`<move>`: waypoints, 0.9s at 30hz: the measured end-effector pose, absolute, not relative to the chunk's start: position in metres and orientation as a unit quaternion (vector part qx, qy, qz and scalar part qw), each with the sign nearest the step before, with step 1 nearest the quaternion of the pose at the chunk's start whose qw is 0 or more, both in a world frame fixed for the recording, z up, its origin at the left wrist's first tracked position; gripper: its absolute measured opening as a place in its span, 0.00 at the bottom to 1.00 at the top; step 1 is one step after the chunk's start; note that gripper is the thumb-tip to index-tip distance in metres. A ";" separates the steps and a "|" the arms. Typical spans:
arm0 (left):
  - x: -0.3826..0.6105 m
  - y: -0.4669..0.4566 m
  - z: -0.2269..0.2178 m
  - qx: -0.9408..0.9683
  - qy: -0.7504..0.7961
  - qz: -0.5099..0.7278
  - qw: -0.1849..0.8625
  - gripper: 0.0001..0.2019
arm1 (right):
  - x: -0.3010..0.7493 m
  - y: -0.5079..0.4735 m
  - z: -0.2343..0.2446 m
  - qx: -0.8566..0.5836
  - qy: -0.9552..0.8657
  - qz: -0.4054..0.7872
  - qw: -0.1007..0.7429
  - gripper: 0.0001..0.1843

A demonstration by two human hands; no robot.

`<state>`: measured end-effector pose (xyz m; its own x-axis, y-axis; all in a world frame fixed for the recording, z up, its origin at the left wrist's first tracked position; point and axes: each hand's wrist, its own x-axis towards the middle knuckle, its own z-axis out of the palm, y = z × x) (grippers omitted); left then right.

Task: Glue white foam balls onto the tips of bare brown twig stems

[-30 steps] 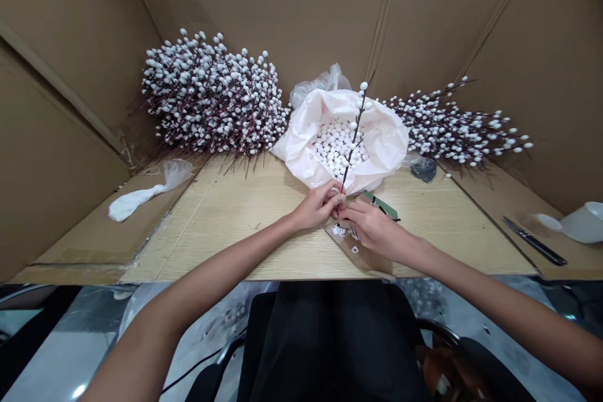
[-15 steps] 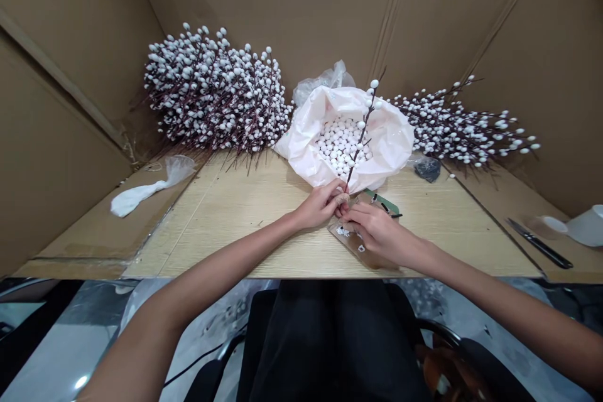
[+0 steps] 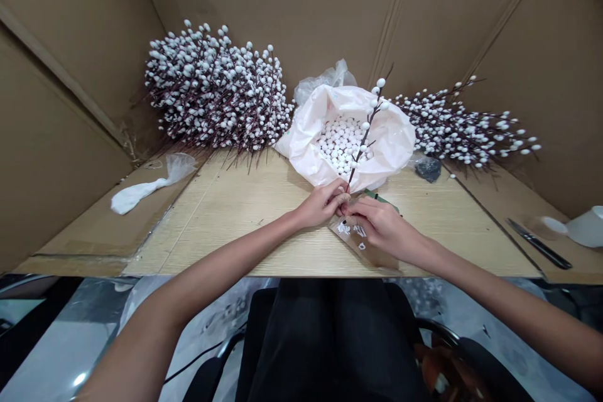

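My left hand (image 3: 326,202) pinches the lower end of an artificial berry branch (image 3: 362,149). The dark branch leans up and to the right, with several white berries near its tip. Close against those fingers, my right hand (image 3: 377,223) has its thumb and fingertips pressed together by the foot of the branch; what they hold is too small to make out. Beneath the right hand lies a brown board (image 3: 351,240) with small white bits on it, and a green edge shows behind the knuckles. Just beyond the hands stands an open white plastic bag (image 3: 306,160) of loose white berries (image 3: 340,141).
A big heap of berry branches (image 3: 217,88) lies back left, a smaller bunch (image 3: 464,125) back right. A knotted dark plastic bag (image 3: 428,168) sits beside the latter. Far right are a knife (image 3: 539,244) and white cup (image 3: 586,226); left, a white pouch (image 3: 141,193).
The branch has tilted a little to the right at its tip. My right hand has shifted slightly and now covers most of the dark bits on the board. The left hand stays put.
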<state>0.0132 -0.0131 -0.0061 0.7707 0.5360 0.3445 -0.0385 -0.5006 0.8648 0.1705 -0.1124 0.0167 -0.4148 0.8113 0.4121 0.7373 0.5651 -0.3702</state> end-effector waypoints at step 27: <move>0.013 -0.013 -0.007 0.800 0.147 0.295 0.502 0.10 | 0.171 -0.110 0.014 -0.475 -0.834 0.080 0.270 0.12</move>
<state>0.0132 -0.0134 -0.0069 0.7831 0.5311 0.3235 -0.0607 -0.4524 0.8897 0.1711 -0.1098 0.0135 -0.4035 0.8349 0.3743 0.7486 0.5365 -0.3896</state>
